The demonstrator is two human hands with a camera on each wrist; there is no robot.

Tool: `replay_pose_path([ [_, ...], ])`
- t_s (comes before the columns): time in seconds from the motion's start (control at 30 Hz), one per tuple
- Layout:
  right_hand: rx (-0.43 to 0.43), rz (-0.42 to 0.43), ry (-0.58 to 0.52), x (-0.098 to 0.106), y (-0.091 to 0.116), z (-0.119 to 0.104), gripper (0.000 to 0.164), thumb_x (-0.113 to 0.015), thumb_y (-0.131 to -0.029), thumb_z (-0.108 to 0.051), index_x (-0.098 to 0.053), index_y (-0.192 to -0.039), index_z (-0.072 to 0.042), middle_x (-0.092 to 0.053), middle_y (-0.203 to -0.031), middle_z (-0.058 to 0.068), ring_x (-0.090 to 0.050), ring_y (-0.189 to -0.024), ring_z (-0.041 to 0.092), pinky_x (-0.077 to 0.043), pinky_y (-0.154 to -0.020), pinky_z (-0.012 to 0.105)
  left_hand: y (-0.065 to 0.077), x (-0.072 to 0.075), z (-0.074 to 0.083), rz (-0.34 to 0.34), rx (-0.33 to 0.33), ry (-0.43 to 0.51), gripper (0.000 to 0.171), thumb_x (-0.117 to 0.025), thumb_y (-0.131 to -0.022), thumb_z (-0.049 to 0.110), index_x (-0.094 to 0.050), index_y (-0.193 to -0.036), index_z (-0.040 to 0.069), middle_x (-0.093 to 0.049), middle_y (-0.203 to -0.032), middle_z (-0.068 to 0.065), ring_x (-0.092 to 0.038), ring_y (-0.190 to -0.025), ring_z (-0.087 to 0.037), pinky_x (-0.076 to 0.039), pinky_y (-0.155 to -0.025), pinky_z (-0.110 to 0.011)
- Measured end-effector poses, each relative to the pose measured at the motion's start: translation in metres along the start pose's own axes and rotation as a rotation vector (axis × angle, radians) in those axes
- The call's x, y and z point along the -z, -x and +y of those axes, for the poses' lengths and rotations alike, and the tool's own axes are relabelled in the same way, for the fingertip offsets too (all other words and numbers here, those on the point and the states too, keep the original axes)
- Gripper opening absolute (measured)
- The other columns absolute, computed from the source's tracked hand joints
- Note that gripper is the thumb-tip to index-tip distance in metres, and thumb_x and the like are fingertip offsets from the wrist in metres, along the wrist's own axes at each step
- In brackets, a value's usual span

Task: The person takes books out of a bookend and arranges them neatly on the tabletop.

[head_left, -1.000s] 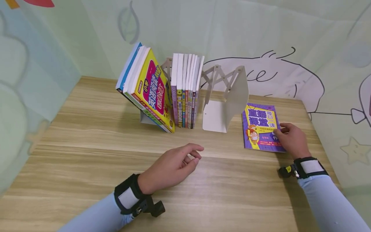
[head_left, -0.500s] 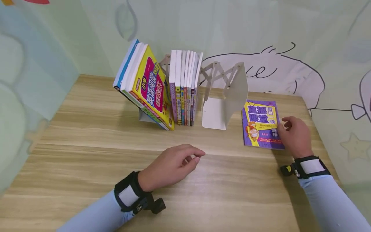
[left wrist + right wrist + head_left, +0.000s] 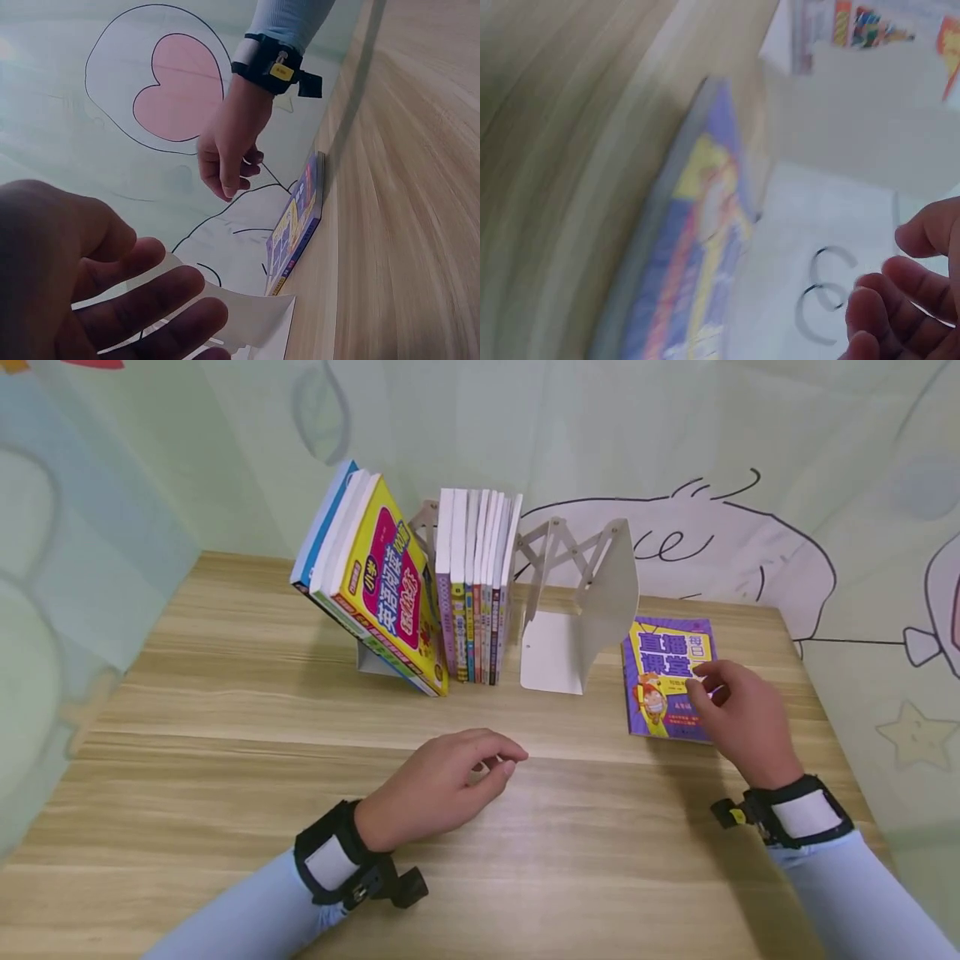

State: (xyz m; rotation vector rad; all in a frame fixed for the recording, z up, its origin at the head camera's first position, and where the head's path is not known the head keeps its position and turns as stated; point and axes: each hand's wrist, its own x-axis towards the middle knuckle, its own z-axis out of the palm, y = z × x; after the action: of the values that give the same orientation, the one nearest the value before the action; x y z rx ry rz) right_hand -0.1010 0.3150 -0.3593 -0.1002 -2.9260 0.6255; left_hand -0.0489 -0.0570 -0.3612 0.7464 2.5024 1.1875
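Note:
A purple and yellow book point(image 3: 656, 693) lies flat on the wooden table, right of the bookstand. Above its right side hovers my right hand point(image 3: 742, 718), fingers loosely bent and nothing in them; the left wrist view shows a gap between this hand and the book point(image 3: 296, 225). My left hand point(image 3: 438, 789) hangs over the middle of the table, relaxed, holding nothing. The white metal bookstand point(image 3: 551, 652) has folding crossbars. In it, several thin books point(image 3: 476, 585) stand upright, and thick books with a yellow cover point(image 3: 393, 585) lean to the left.
A patterned cloth wall point(image 3: 450, 418) closes off the back and sides of the table point(image 3: 247, 760). The bookstand's right end plate point(image 3: 611, 602) stands close to the flat book's left edge.
My right hand has left the book's right edge, risen and shifted left over the cover. The book stays on the table, and my left hand has barely moved.

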Motion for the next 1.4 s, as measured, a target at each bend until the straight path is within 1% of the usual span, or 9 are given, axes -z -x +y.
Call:
replay_pose_path([
  [0.17, 0.133, 0.015, -0.011, 0.004, 0.017, -0.021, 0.029, -0.065, -0.096, -0.028, -0.069, -0.112, -0.004, -0.067, -0.091, 0.011, -0.057, -0.076, 0.024, -0.046, -0.059, 0.031, 0.001, 0.000, -0.001, 0.023, -0.025, -0.045, 0.024, -0.056, -0.102, 0.032, -0.069, -0.122, 0.026, -0.069, -0.117, 0.013, -0.060, -0.108, 0.001, -0.051, -0.099, -0.030],
  [0.33, 0.260, 0.027, -0.029, 0.004, 0.035, -0.041, 0.020, -0.070, -0.093, -0.021, -0.070, -0.106, -0.007, -0.067, -0.086, 0.005, -0.055, -0.073, 0.020, -0.046, -0.057, 0.027, 0.002, 0.002, -0.001, 0.065, -0.062, -0.065, 0.025, -0.056, -0.102, 0.031, -0.069, -0.123, 0.025, -0.068, -0.122, 0.012, -0.059, -0.117, -0.003, -0.049, -0.102, -0.032],
  [0.5, 0.346, -0.017, -0.049, 0.002, 0.050, -0.060, 0.015, -0.070, -0.093, -0.020, -0.070, -0.104, -0.011, -0.066, -0.088, -0.001, -0.056, -0.076, 0.015, -0.047, -0.059, 0.026, 0.004, 0.004, -0.002, 0.091, -0.088, -0.072, 0.024, -0.057, -0.102, 0.030, -0.069, -0.123, 0.024, -0.067, -0.122, 0.012, -0.058, -0.118, -0.003, -0.050, -0.102, -0.032],
  [0.7, 0.427, -0.073, -0.042, -0.001, 0.063, -0.077, 0.019, -0.074, -0.091, -0.022, -0.069, -0.108, -0.014, -0.068, -0.095, -0.003, -0.059, -0.083, 0.010, -0.053, -0.064, 0.031, 0.006, 0.008, -0.002, 0.132, -0.109, -0.081, 0.028, -0.057, -0.102, 0.030, -0.067, -0.127, 0.023, -0.066, -0.125, 0.011, -0.056, -0.122, -0.003, -0.048, -0.104, -0.032],
  [0.87, 0.460, -0.115, -0.044, -0.003, 0.072, -0.086, 0.021, -0.075, -0.091, -0.025, -0.069, -0.109, -0.016, -0.069, -0.097, -0.003, -0.063, -0.087, 0.011, -0.056, -0.066, 0.031, 0.005, 0.012, -0.002, 0.172, -0.155, -0.116, 0.026, -0.057, -0.102, 0.031, -0.068, -0.124, 0.022, -0.067, -0.122, 0.011, -0.058, -0.118, -0.003, -0.050, -0.101, -0.032],
  [1.0, 0.461, -0.135, -0.030, -0.003, 0.077, -0.089, 0.021, -0.073, -0.092, -0.027, -0.070, -0.111, -0.017, -0.069, -0.097, -0.005, -0.063, -0.088, 0.008, -0.056, -0.066, 0.030, 0.001, 0.017, 0.000, 0.223, -0.230, -0.212, 0.024, -0.058, -0.101, 0.031, -0.070, -0.120, 0.020, -0.069, -0.116, 0.008, -0.061, -0.113, -0.007, -0.053, -0.096, -0.032],
  [1.07, 0.460, -0.141, -0.026, -0.003, 0.079, -0.091, 0.022, -0.073, -0.092, -0.028, -0.070, -0.111, -0.017, -0.069, -0.098, -0.006, -0.063, -0.088, 0.008, -0.056, -0.066, 0.029, -0.002, 0.021, 0.000, 0.248, -0.267, -0.273, 0.025, -0.059, -0.101, 0.030, -0.070, -0.119, 0.018, -0.070, -0.116, 0.005, -0.063, -0.113, -0.011, -0.053, -0.096, -0.033],
  [1.23, 0.446, -0.162, -0.015, -0.004, 0.083, -0.093, 0.023, -0.072, -0.093, -0.031, -0.070, -0.110, -0.017, -0.069, -0.098, -0.006, -0.062, -0.086, 0.007, -0.055, -0.066, 0.029, -0.010, 0.038, 0.002, 0.310, -0.322, -0.377, 0.029, -0.060, -0.100, 0.028, -0.069, -0.123, 0.014, -0.071, -0.121, -0.001, -0.063, -0.117, -0.018, -0.050, -0.103, -0.037],
  [1.4, 0.462, -0.164, 0.004, -0.006, 0.087, -0.093, 0.023, -0.071, -0.093, -0.033, -0.070, -0.109, -0.017, -0.068, -0.098, -0.007, -0.059, -0.085, 0.005, -0.054, -0.068, 0.028, -0.018, 0.057, 0.007, 0.427, -0.404, -0.447, 0.031, -0.062, -0.098, 0.024, -0.069, -0.124, 0.009, -0.070, -0.122, -0.006, -0.061, -0.117, -0.022, -0.047, -0.105, -0.038],
])
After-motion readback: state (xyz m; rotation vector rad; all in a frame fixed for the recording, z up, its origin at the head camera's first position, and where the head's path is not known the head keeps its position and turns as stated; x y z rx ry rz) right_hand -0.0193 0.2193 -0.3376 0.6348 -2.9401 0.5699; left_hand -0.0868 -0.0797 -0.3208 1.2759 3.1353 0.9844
